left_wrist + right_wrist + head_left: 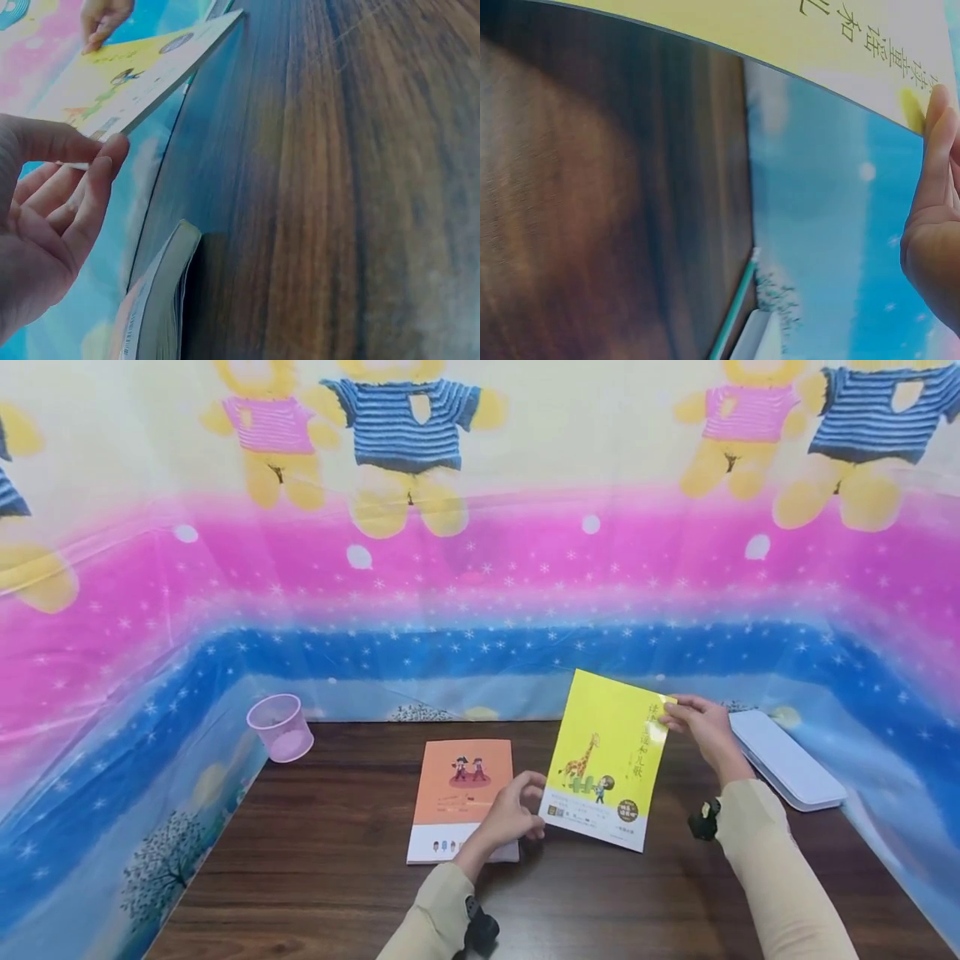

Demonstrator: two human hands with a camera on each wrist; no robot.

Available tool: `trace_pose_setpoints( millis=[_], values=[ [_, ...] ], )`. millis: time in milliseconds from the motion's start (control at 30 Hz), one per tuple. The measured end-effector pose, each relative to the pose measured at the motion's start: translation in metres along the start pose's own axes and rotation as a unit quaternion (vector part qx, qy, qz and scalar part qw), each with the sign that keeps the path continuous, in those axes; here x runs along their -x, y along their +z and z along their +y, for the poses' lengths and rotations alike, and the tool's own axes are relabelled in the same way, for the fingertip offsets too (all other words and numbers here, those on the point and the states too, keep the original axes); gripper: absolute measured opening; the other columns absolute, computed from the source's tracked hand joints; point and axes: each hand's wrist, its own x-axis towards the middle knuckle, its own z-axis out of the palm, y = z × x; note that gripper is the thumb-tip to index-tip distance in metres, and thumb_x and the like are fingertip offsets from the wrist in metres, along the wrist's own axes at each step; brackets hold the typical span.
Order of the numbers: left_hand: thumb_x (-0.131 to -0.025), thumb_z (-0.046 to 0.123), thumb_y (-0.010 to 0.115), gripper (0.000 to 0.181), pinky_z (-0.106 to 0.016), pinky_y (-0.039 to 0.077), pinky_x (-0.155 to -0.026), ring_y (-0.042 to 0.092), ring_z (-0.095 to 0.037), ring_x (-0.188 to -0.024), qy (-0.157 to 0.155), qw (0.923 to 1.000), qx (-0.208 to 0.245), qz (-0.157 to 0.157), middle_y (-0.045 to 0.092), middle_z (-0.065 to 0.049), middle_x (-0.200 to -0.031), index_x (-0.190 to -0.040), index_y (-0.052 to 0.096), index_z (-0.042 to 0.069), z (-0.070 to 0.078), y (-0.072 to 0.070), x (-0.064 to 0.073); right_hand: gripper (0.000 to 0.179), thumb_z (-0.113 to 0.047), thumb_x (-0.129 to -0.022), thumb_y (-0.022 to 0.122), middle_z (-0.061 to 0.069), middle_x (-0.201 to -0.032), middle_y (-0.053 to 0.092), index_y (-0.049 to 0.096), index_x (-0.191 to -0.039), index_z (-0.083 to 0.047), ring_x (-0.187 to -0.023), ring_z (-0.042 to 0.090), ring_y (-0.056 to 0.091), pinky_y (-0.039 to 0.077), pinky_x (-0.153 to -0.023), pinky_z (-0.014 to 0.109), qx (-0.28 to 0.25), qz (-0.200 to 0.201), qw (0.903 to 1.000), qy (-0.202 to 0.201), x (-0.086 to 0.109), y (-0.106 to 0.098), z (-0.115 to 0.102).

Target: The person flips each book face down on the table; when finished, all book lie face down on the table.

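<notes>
A yellow book (611,752) with a giraffe and a child on its cover is held up, tilted, above the table. My right hand (701,727) pinches its upper right corner; in the right wrist view, fingers (937,150) lie along that edge. At the lower left corner, my left hand (510,818) has thumb and fingertips on the book, and the left wrist view shows them pinching it. Below the left hand lies an orange and white book (465,785), partly covered by that hand and wrist in the head view.
A pink see-through cup (281,727) stands at the table's back left corner. On the right edge lies a white case (787,760), with a green pencil (735,307) beside it. Printed cloth (480,568) encloses the brown wooden table (300,877).
</notes>
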Motion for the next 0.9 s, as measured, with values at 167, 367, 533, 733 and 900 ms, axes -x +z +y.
trace_pose_setpoints(
  millis=[167,367,533,733,900],
  values=[
    [-0.078,-0.015,0.054,0.054,-0.027,0.053,-0.048,0.062,-0.014,-0.052,0.012,0.9981,0.017,0.059,0.068,-0.019,-0.11,-0.127,0.052,0.008,0.004,-0.001,-0.003,0.044,-0.029,-0.094,0.064,-0.014,-0.095,0.067,0.053,-0.129,-0.006,-0.083,-0.002,0.07,0.054,-0.083,0.015,-0.106,-0.016,0.9942,0.003,-0.003,0.001,-0.016],
    [-0.08,-0.014,0.051,0.046,-0.025,0.052,-0.047,0.059,-0.011,-0.05,0.008,0.994,0.038,0.103,0.066,-0.02,-0.114,-0.122,0.056,0.006,0.009,-0.001,-0.005,0.023,-0.027,-0.094,0.064,-0.008,-0.111,0.058,0.06,-0.113,-0.015,-0.087,0.0,0.07,0.053,-0.088,0.016,-0.168,-0.038,0.9851,-0.004,-0.001,0.003,-0.035],
    [-0.084,-0.014,0.054,0.033,-0.026,0.052,-0.049,0.057,-0.011,-0.052,0.015,0.9875,0.076,0.137,0.062,-0.028,-0.107,-0.113,0.06,0.0,0.01,-0.005,-0.007,0.01,-0.017,-0.095,0.062,-0.003,-0.107,0.061,0.065,-0.104,-0.014,-0.088,0.006,0.071,0.053,-0.089,0.018,-0.219,-0.069,0.9732,-0.01,-0.001,0.005,-0.047],
    [-0.087,-0.014,0.054,0.025,-0.029,0.057,-0.056,0.059,-0.012,-0.057,0.045,0.9822,0.104,0.15,0.059,-0.037,-0.106,-0.111,0.06,-0.008,0.022,-0.01,-0.002,0.023,-0.014,-0.094,0.063,-0.002,-0.102,0.068,0.064,-0.117,-0.008,-0.088,0.01,0.072,0.055,-0.088,0.021,-0.254,-0.094,0.9624,-0.019,-0.003,0.006,-0.054],
    [-0.088,-0.013,0.055,0.021,-0.031,0.06,-0.063,0.062,-0.014,-0.062,0.05,0.9827,0.109,0.141,0.059,-0.037,-0.105,-0.109,0.061,-0.011,0.035,-0.012,0.008,0.05,-0.022,-0.094,0.064,-0.007,-0.121,0.051,0.048,-0.138,-0.006,-0.09,0.006,0.07,0.054,-0.088,0.019,-0.233,-0.077,0.9695,0.0,-0.002,0.004,-0.053]
  ],
)
